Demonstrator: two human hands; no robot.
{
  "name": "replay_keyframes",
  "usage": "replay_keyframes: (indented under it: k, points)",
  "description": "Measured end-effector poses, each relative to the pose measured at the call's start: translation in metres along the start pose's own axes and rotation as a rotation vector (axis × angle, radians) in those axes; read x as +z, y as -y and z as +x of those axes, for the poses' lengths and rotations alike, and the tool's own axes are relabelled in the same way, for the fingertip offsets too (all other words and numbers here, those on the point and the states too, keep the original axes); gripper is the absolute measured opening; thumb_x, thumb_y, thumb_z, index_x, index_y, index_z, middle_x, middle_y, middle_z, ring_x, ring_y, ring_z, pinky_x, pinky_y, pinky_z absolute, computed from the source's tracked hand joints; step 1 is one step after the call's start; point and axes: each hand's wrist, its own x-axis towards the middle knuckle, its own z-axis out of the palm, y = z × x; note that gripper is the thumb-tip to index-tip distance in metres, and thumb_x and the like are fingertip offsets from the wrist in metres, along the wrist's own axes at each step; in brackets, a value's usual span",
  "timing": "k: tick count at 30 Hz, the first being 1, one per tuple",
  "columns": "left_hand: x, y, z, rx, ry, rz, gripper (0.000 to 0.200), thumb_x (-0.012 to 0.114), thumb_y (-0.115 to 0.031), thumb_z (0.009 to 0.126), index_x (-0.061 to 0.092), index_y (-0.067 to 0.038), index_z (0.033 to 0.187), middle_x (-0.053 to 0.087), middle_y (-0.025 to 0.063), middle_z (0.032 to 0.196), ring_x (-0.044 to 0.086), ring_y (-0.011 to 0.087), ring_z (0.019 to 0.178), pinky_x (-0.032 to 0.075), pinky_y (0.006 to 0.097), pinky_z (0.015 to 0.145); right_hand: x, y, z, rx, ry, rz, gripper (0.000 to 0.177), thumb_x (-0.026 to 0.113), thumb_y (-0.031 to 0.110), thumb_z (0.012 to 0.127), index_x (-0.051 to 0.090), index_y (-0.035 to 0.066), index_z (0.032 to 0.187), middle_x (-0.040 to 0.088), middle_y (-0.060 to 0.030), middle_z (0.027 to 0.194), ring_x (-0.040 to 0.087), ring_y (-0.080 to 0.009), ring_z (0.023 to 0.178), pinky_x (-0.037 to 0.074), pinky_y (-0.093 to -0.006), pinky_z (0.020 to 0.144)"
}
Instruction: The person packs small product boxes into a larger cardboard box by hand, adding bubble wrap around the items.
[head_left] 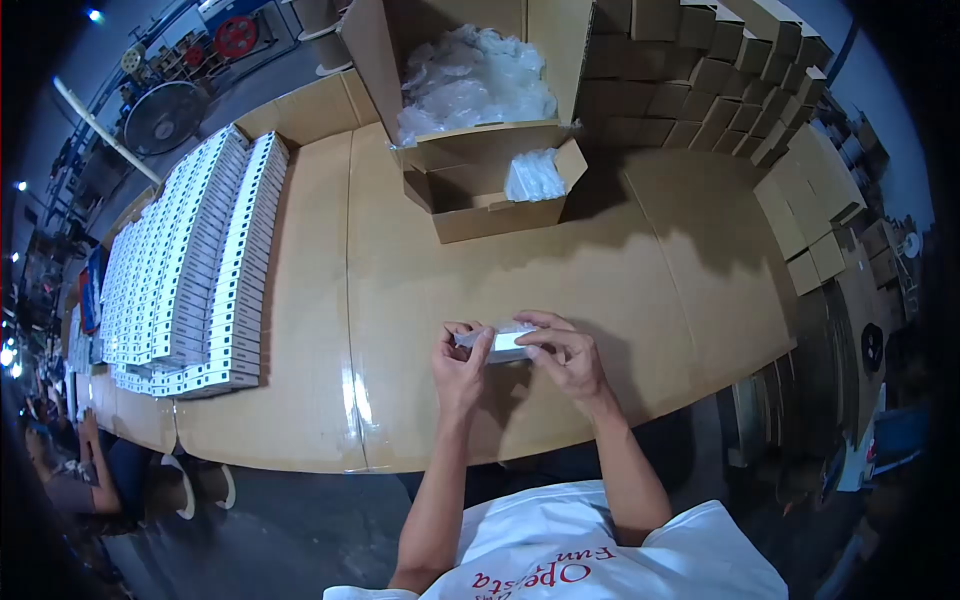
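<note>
A small white box [509, 341] with clear plastic film around it is held between my two hands over the cardboard-covered table [480, 290]. My left hand [461, 362] grips its left end, thumb on top. At the right end, my right hand [568, 358] pinches it with thumb and fingers. Beyond them stands an open cardboard box [500, 220] with a bundle of clear plastic-wrapped items [535, 176] inside on the right. Fingers partly hide the white box.
Rows of stacked white boxes [180, 250] fill the table's left side. A large carton [563, 60] of clear plastic bags [475, 85] stands at the back. Stacked brown cartons [700, 80] line the back right. Another person [75, 470] sits at far left.
</note>
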Motion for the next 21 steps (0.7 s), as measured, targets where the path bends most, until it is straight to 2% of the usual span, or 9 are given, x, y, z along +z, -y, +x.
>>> replay_keyframes:
  k: [3,6,9,12,15,16,18,21]
  points:
    - [0.001,0.006,0.002,0.115,0.015,-0.012,0.027,0.074,0.0,0.089,0.051,-0.006,0.102,0.059,0.0052,0.1,0.057,0.0115,0.093,0.047,0.0263,0.082,-0.001,0.002,0.004,0.041,-0.036,-0.115,0.035,0.073,0.003,0.084,0.07,0.006,0.119,0.067,-0.0129,0.125,0.066,-0.0222,0.11,0.054,-0.0351,0.091]
    - [0.001,0.007,0.002,0.156,-0.011,0.062,0.031,0.074,0.0,0.088,0.051,-0.005,0.108,0.057,0.0055,0.104,0.057,0.0123,0.095,0.048,0.0265,0.086,0.0,0.022,0.007,0.276,-0.13,-0.08,0.034,0.077,0.004,0.081,0.073,0.005,0.115,0.067,-0.0123,0.125,0.066,-0.0245,0.112,0.052,-0.036,0.097]
    - [-0.002,0.014,0.007,0.163,-0.04,0.134,0.032,0.074,-0.001,0.088,0.052,-0.004,0.111,0.056,0.0054,0.106,0.058,0.0126,0.096,0.048,0.0267,0.087,-0.005,0.04,0.013,-0.065,-0.041,-0.251,0.038,0.078,0.005,0.079,0.073,0.009,0.116,0.069,-0.0126,0.12,0.066,-0.0252,0.109,0.053,-0.0348,0.094]
    - [-0.003,0.013,0.009,0.116,-0.002,0.078,0.032,0.074,-0.001,0.089,0.053,-0.004,0.112,0.056,0.0052,0.107,0.057,0.0123,0.097,0.048,0.0266,0.087,-0.004,0.028,0.011,-0.221,0.03,-0.398,0.039,0.078,0.003,0.078,0.074,0.011,0.116,0.071,-0.0112,0.115,0.068,-0.0241,0.1,0.056,-0.0325,0.086]
    - [-0.005,0.01,0.008,0.098,0.016,0.068,0.034,0.075,-0.002,0.088,0.053,-0.004,0.113,0.056,0.0055,0.109,0.056,0.0117,0.099,0.047,0.0264,0.089,-0.001,0.028,0.012,0.094,-0.025,-0.22,0.039,0.077,0.001,0.078,0.075,0.012,0.116,0.073,-0.0088,0.109,0.066,-0.0196,0.089,0.055,-0.0302,0.074]
    - [-0.005,0.009,0.007,0.101,0.009,0.092,0.035,0.075,-0.002,0.088,0.053,-0.004,0.114,0.056,0.0058,0.109,0.056,0.012,0.099,0.047,0.0267,0.089,0.0,0.025,0.011,0.097,-0.042,-0.235,0.037,0.077,0.001,0.08,0.074,0.01,0.115,0.074,-0.0075,0.101,0.065,-0.0169,0.082,0.052,-0.0294,0.068]
    - [-0.003,0.004,0.005,0.107,-0.003,0.138,0.037,0.076,-0.002,0.087,0.053,-0.004,0.115,0.056,0.0063,0.11,0.056,0.0126,0.1,0.046,0.0274,0.089,0.002,0.019,0.01,0.135,-0.065,-0.201,0.034,0.078,0.002,0.08,0.074,0.007,0.114,0.074,-0.008,0.098,0.064,-0.016,0.08,0.051,-0.029,0.067]
    - [0.008,-0.008,-0.005,0.31,-0.167,0.496,0.038,0.078,-0.002,0.083,0.054,-0.004,0.113,0.059,0.0077,0.107,0.058,0.0175,0.1,0.046,0.0327,0.091,-0.001,0.017,0.01,0.239,-0.056,-0.165,0.032,0.078,0.003,0.081,0.073,0.004,0.112,0.074,-0.0093,0.097,0.065,-0.0169,0.079,0.052,-0.0296,0.069]
